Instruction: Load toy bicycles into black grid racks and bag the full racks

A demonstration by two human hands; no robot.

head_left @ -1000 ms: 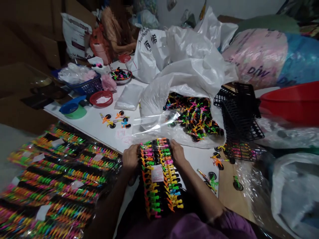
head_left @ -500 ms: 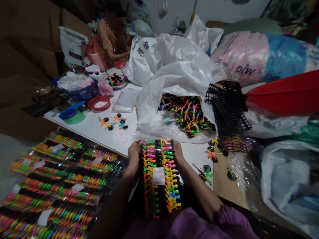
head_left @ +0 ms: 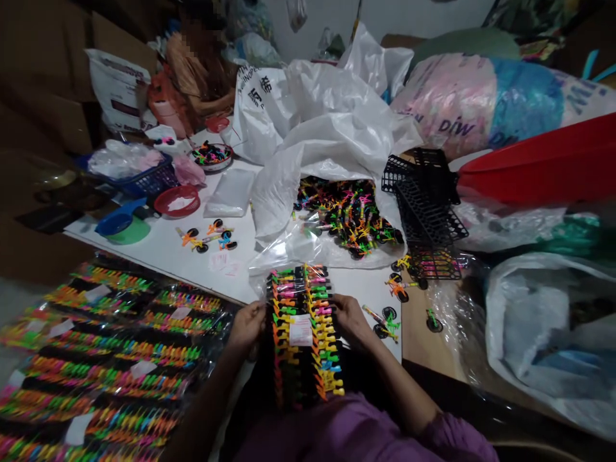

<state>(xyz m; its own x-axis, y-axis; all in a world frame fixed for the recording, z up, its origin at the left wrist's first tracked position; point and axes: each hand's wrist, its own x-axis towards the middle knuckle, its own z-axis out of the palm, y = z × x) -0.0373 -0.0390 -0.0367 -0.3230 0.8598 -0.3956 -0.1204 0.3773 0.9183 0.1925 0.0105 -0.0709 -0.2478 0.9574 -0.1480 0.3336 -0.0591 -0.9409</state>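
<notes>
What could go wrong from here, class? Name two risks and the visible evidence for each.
The toy pack could slip: the left hand and right hand hold it only at its sides. Toy bikes might spill from the open white sack, whose mouth gapes toward the person.

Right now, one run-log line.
held: clear plastic pack of multicoloured toys | left hand: left edge | right hand: right edge | white paper label: facing camera

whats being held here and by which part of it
A clear-wrapped pack of colourful toy pieces, held by its long side edges, nearer the far end: left grip on one edge, right grip on the other.
</notes>
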